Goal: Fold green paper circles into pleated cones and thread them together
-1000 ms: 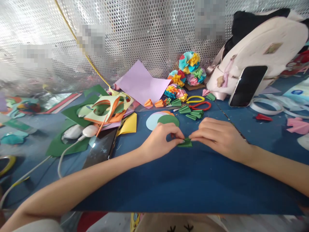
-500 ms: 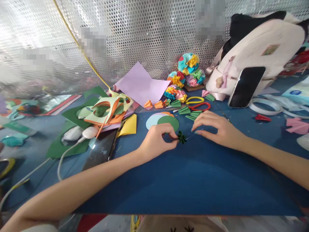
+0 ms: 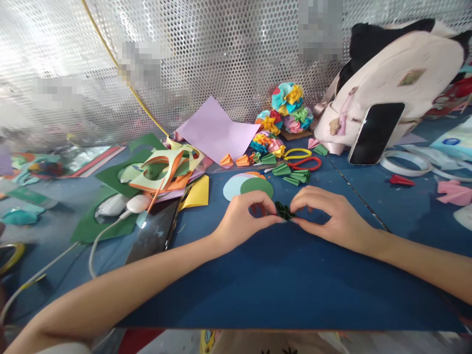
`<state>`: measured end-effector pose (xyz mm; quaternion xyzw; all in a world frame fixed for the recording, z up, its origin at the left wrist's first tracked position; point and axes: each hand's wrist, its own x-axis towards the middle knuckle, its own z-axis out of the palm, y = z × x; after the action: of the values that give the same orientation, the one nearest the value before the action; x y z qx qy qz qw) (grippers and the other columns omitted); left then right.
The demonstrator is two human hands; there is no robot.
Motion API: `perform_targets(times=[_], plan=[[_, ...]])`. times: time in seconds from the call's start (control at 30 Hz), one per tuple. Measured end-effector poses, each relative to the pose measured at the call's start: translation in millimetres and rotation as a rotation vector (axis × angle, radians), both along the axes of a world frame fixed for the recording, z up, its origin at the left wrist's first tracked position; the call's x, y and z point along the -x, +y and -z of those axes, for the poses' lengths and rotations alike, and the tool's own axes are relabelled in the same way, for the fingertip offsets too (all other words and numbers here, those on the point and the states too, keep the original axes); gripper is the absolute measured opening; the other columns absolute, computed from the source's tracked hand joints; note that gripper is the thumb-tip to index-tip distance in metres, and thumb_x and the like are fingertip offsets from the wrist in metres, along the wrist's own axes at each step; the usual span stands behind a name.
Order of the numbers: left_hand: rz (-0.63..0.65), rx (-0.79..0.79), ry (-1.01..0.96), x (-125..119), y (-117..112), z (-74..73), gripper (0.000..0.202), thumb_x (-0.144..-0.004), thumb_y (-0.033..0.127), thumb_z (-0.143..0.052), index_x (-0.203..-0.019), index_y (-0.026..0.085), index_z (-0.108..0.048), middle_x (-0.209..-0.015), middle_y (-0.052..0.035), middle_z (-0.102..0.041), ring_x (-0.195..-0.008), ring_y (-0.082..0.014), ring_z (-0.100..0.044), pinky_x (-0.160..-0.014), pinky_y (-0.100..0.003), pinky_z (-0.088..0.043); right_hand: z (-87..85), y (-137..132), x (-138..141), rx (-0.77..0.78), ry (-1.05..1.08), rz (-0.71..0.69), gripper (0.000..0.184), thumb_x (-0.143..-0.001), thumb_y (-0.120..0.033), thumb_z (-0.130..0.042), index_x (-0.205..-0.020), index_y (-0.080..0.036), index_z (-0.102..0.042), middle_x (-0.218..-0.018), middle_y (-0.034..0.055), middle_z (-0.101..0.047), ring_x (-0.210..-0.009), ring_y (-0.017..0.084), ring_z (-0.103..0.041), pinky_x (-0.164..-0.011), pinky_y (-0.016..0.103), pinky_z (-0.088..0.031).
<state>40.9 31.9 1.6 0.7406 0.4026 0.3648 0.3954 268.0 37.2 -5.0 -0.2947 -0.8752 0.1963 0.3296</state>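
A small pleated piece of dark green paper point(image 3: 283, 211) sits just above the blue table cover point(image 3: 280, 275). My left hand point(image 3: 245, 216) pinches its left end with thumb and fingertips. My right hand point(image 3: 328, 214) pinches its right end the same way. Both hands are closed on the folded paper between them. Behind the hands lie round paper discs point(image 3: 249, 185) in green, light blue and orange, and several folded green paper pieces point(image 3: 295, 174).
Red and yellow scissors point(image 3: 302, 158) lie beyond the folded pieces. Paper flower balls point(image 3: 291, 105) stand by the perforated metal wall. A lilac sheet point(image 3: 217, 130), cut paper scraps point(image 3: 162, 167), a phone point(image 3: 155, 231), a white backpack point(image 3: 391, 83) with a leaning phone point(image 3: 376, 132), and a tape roll point(image 3: 403, 162) surround the spot.
My right hand had let go and hovered near the scissors side; it has come back and pinches the green paper again. My left hand kept hold of the paper throughout.
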Motion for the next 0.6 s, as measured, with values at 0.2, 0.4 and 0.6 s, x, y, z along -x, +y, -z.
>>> perform_targets(times=[0.2, 0.4, 0.6], plan=[[0.043, 0.014, -0.098, 4, 11, -3.1, 0.015, -0.088, 0.025, -0.060, -0.081, 0.013, -0.066, -0.079, -0.0027, -0.065, -0.075, -0.0119, -0.058, -0.070, -0.023, -0.045, -0.9, 6, -3, 0.129, -0.022, -0.194, 0.010, -0.088, -0.014, -0.056, -0.095, -0.023, -0.057, -0.094, 0.0024, -0.058, -0.081, 0.014, -0.055, -0.072, 0.027, -0.046], [0.338, 0.205, 0.007, 5, 13, 0.3, 0.013, -0.084, 0.021, -0.065, -0.090, 0.011, -0.070, -0.087, -0.0067, -0.071, -0.080, -0.0149, -0.064, -0.076, -0.026, -0.050, 1.9, 5, -4, -0.027, -0.090, -0.313, 0.017, -0.089, -0.009, -0.056, -0.100, -0.022, -0.059, -0.097, 0.0037, -0.063, -0.092, 0.015, -0.057, -0.081, 0.028, -0.044], [0.414, 0.215, -0.014, 5, 9, -1.3, 0.012, -0.079, 0.018, -0.071, -0.088, 0.011, -0.069, -0.087, -0.0058, -0.070, -0.083, -0.0140, -0.064, -0.081, -0.025, -0.050, 0.7, 3, -4, -0.194, -0.127, -0.286, 0.014, -0.093, -0.011, -0.054, -0.096, -0.021, -0.063, -0.094, 0.0041, -0.059, -0.083, 0.013, -0.053, -0.074, 0.027, -0.040]])
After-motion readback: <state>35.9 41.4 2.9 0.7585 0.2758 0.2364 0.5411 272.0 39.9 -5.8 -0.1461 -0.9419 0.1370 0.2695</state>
